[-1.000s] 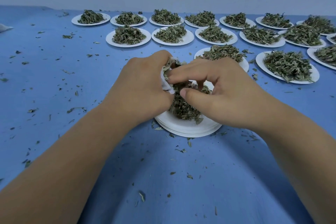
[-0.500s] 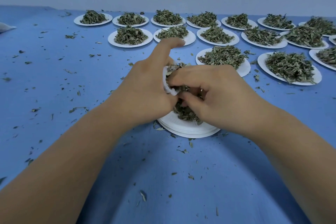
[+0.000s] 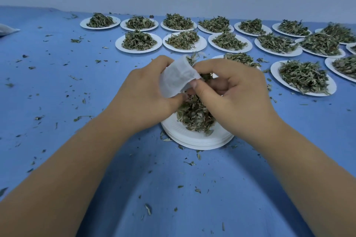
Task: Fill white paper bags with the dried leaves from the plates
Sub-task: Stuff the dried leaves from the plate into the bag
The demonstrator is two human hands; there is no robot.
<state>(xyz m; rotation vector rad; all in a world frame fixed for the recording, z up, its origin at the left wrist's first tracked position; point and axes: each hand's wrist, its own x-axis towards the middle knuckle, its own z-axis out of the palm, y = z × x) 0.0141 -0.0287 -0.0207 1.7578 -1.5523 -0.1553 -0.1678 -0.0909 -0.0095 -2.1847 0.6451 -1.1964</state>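
The bag is held between the left hand and right hand, above leaves on the nearest plate stack. Rows of loaded plates lie behind and right.

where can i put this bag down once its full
Left of the left hand and the stack of plates, the blue table holds only leaf crumbs out to its left edge. The strip between the forearms, nearer than the stack, is likewise open. Crowded: the far side and right, where plates of leaves sit close together.
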